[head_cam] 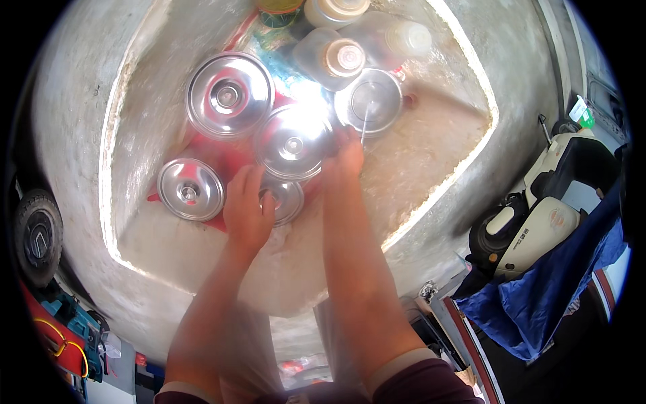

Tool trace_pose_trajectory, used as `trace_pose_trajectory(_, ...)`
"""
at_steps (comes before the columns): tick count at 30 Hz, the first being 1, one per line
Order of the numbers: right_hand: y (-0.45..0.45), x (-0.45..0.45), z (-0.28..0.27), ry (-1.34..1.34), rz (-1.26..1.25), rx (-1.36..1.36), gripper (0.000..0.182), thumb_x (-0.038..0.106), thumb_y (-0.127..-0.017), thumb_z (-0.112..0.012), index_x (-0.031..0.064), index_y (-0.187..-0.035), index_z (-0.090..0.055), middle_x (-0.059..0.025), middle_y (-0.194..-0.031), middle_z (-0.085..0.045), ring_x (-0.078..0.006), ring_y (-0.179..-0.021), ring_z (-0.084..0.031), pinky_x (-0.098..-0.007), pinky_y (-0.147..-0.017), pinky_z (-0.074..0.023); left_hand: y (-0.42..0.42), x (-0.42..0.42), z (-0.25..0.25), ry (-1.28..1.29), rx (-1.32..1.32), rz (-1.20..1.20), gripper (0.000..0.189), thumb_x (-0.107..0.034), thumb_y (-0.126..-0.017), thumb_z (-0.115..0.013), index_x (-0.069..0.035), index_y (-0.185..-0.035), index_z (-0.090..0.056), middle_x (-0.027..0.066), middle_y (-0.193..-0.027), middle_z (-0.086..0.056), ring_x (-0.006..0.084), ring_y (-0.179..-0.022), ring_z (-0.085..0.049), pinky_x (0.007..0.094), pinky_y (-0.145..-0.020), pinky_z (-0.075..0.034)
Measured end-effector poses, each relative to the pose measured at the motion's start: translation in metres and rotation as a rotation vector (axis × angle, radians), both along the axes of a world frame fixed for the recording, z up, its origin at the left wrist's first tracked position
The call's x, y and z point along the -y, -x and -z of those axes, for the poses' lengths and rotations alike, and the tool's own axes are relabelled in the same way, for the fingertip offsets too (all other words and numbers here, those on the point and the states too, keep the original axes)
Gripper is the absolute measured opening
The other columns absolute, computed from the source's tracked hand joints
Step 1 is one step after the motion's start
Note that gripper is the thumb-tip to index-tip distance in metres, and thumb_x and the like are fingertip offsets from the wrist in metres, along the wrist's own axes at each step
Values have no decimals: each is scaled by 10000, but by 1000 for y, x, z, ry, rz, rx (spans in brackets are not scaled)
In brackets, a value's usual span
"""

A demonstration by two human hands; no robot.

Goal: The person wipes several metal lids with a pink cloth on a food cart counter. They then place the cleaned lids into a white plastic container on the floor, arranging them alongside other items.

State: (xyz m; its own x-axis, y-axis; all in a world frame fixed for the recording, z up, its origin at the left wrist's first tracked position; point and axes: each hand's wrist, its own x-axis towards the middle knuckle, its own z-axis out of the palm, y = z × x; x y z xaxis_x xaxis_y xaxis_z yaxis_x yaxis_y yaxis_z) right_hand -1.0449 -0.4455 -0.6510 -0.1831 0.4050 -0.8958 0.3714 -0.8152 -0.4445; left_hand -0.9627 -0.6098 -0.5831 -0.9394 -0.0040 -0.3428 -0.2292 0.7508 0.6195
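Observation:
Several shiny steel lids lie close together on a red surface. My left hand (pixel 250 207) reaches over a small lid (pixel 285 202), its thumb over the top and its fingers along the left side. Left of that hand is another small lid (pixel 190 190) with a round knob. A larger lid (pixel 294 144) sits between my hands, and the largest lid (pixel 229 96) is farther back. My right hand (pixel 345 156) is at the larger lid's right edge, beside a round metal vessel (pixel 368 103) with a thin rod (pixel 365 123) across it. The right fingertips are unclear in glare.
Behind the lids stand cloudy plastic containers with pale caps (pixel 349 57) and a green-and-yellow tub (pixel 279 12). A raised rim (pixel 467 177) surrounds the worn slab (pixel 419 156). To the right is a cream scooter (pixel 540 232) with a blue cover (pixel 525 313); at left, a wheel (pixel 39 237).

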Motion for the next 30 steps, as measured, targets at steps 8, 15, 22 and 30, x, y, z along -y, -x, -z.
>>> trace_pose_trajectory(8,3,-8,23,-2,85,81,396,204,-914,-440,-5,-1249,-403,-127,-1163,-514,-220,-996,-528,-450,-917,-339,-5,-4,5,-29,15,-8,395,-58,-742,-554,-43,-1136,-532,161,-1161,-501,324,-1026,-505,390,-846,-428)
trace_pose_trajectory(15,-12,-7,41,-8,87,64,278,204,-926,-438,24,-1137,-456,-95,-1030,-560,-210,-944,-546,-410,-861,-412,-11,-2,7,-8,37,10,381,-65,-743,-558,-40,-1123,-546,165,-1164,-501,323,-1046,-505,380,-864,-428)
trace_pose_trajectory(22,-30,9,28,24,138,50,263,222,-923,-460,45,-1116,-450,-79,-986,-556,-212,-910,-538,-398,-757,-474,-12,-1,10,-33,65,-18,396,-67,-739,-565,-41,-1133,-543,169,-1172,-496,323,-1056,-502,381,-871,-428)
trace_pose_trajectory(30,-32,10,25,0,-70,80,357,300,-933,-433,44,-1183,-428,-97,-1122,-517,-243,-980,-506,-466,-794,-448,-3,5,13,-80,87,-68,389,-68,-734,-559,-56,-1122,-545,167,-1178,-491,334,-1059,-494,396,-883,-417)
